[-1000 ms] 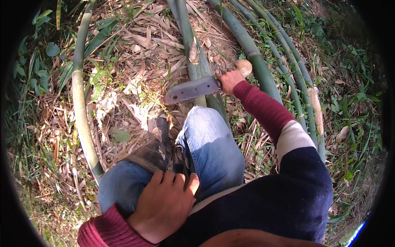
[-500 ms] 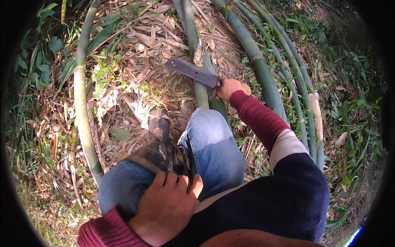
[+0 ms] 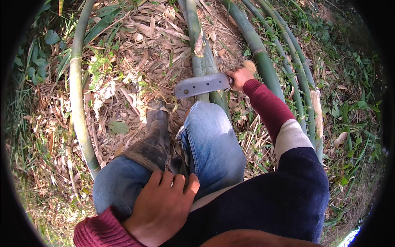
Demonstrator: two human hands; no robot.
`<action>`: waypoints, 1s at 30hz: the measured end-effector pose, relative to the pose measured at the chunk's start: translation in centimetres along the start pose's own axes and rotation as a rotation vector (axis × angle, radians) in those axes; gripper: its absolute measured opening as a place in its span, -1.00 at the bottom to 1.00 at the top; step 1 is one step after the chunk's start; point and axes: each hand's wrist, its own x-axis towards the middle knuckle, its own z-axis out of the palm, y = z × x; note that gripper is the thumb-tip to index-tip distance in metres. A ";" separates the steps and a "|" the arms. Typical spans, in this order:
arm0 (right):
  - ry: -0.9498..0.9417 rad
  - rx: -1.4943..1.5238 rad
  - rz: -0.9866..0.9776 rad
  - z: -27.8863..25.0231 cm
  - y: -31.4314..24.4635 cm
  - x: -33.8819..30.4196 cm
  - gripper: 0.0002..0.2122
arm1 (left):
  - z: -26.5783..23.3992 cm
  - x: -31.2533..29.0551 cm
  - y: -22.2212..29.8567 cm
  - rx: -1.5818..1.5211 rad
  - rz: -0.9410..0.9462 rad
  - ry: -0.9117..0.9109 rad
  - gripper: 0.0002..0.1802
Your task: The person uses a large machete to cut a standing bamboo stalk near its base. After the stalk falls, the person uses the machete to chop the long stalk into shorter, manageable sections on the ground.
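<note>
Here, one cleaver point(image 3: 201, 85) lay across the upper middle of the frame, blade pointing left over two close bamboo stems point(image 3: 200, 61). The right hand point(image 3: 239, 77) was closed around its handle at the blade's right end. The left hand point(image 3: 162, 206), at lower centre and well apart, rested half-open on a jeans-clad thigh point(image 3: 119, 181), holding nothing. One boot point(image 3: 154, 140) stood between.

No packages, no labels, no signs, no screens anywhere in view
</note>
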 end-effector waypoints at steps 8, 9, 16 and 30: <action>-0.069 0.045 0.101 -0.2 -1.3 -1.0 -0.65 | 0.5 -0.1 -0.2 -0.007 0.006 0.039 -0.54; -0.066 -0.006 0.098 0.0 -0.7 -0.8 -0.65 | 0.5 0.1 -0.2 -0.011 0.011 0.031 -0.54; -0.156 0.101 0.235 -1.3 -3.7 -0.5 -0.68 | 0.4 -0.3 -0.1 -0.048 -0.034 0.024 -0.52; -0.221 -0.074 0.294 -3.3 -2.4 1.9 -0.70 | -0.1 0.4 0.3 -0.016 -0.036 -0.072 -0.50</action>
